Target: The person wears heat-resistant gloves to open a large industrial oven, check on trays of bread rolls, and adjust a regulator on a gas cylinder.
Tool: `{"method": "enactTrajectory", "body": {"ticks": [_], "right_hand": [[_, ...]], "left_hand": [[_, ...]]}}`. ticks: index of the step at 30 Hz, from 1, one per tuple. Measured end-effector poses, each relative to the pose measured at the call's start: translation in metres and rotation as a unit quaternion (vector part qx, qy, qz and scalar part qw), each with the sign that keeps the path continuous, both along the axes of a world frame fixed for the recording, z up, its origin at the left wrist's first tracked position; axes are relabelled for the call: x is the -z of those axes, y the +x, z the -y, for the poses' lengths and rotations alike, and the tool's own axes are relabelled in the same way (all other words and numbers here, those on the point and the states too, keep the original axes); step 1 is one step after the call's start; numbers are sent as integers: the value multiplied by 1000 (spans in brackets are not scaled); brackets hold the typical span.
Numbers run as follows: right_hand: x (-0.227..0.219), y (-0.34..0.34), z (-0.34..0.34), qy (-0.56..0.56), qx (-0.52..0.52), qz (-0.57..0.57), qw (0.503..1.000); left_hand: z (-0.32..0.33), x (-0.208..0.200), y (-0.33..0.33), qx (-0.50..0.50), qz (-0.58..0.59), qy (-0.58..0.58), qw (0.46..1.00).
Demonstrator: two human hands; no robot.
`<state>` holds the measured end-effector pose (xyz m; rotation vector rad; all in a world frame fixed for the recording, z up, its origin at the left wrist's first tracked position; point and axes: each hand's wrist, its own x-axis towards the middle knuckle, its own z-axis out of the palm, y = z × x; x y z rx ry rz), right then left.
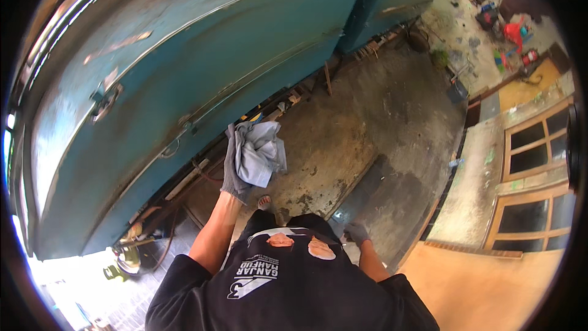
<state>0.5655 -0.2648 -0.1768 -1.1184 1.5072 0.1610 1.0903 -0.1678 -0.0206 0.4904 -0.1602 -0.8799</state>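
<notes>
My left hand, in a dark grey knit glove, is stretched out ahead and closed on a crumpled light grey-blue cloth. The cloth bunches over the palm and hides most of the fingers. Close beyond it stands a long teal metal box, with a latch on its face and a curved handle lower down. No contact between the cloth and the box shows. By my right hip hangs my right hand, also gloved, its fingers loosely apart with nothing visible in them.
A second teal metal box stands farther along. The stained concrete floor stretches to the right, with my bare foot on it. A wall with wood-framed windows bounds the right. A dark bucket and scattered colourful items lie far right.
</notes>
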Motion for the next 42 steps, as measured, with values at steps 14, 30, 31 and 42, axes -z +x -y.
{"method": "enactTrajectory", "body": {"ticks": [14, 30, 31, 42], "right_hand": [[71, -6, 211, 21, 78, 46, 996], [50, 128, 524, -104, -144, 181, 967], [24, 144, 523, -104, -167, 210, 958], [-182, 210, 421, -23, -208, 392, 896]], "left_hand": [[198, -18, -87, 30, 61, 150, 986], [303, -48, -178, -189, 227, 300, 907], [299, -49, -179, -178, 185, 272, 928], [249, -101, -219, -176, 132, 205, 954]]}}
